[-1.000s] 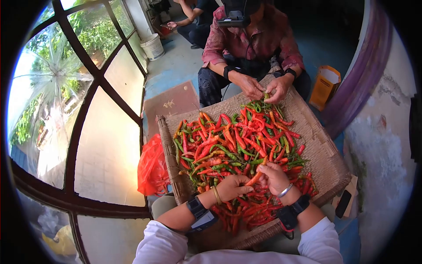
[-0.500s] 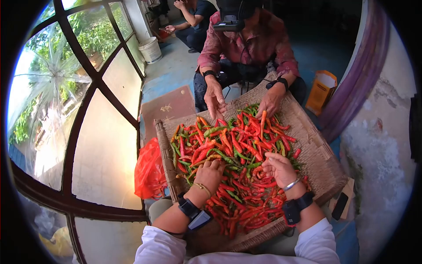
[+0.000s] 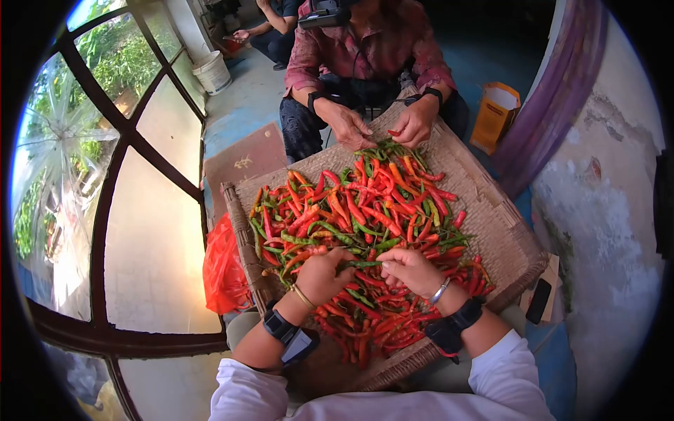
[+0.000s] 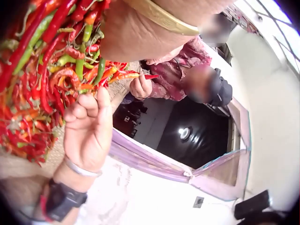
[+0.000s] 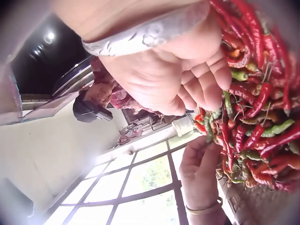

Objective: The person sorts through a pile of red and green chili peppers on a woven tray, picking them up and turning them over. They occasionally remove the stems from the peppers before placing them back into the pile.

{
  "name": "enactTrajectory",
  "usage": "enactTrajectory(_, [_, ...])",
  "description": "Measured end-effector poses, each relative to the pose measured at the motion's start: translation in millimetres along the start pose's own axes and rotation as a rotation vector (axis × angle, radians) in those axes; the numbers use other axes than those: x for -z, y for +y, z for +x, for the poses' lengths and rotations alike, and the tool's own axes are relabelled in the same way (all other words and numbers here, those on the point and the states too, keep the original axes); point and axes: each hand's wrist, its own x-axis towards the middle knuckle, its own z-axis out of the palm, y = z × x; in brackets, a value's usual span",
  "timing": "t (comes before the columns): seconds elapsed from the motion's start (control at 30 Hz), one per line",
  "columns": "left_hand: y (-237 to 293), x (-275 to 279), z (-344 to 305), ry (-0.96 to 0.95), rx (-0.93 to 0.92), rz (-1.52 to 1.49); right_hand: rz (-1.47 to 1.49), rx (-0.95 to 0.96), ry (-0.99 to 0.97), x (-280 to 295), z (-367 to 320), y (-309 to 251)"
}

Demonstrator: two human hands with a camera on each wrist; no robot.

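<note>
Between my hands, just over the pile, a green chili pepper [image 3: 365,264] lies crosswise. My left hand [image 3: 324,276] pinches its left end, with the fingers curled, as the right wrist view also shows. At the other end, the thumb and forefinger of my right hand [image 3: 415,272] pinch the tip. Red, orange and green chili peppers [image 3: 372,203] are heaped under and beyond both hands on a woven tray [image 3: 484,203]. Nearer to me lies a mostly red heap of chili peppers [image 3: 382,330], partly below my wrists.
Across the tray a seated person handles a small red chili [image 3: 394,132]. A red plastic bag [image 3: 226,270] is left of the tray, beside the window [image 3: 154,203]. An orange box [image 3: 496,118] and a dark phone-like object [image 3: 538,301] stand out on the right.
An orange-red chili was between my hands at first. My left hand then reached into the pile while the right stayed apart; now both meet at a green chili. The head view has shifted.
</note>
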Motion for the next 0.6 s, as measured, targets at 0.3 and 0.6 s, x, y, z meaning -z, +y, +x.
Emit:
enactTrajectory(0.3, [-6.0, -37.4, -2.9, -0.28, 0.07, -0.673, -0.012, 0.074, 0.054, -9.1, -0.3, 3.5])
enactTrajectory(0.6, [-8.6, -27.9, 4.3, -0.232, 0.296, -0.791, 0.014, 0.165, 0.164, -8.3, 0.2, 3.9])
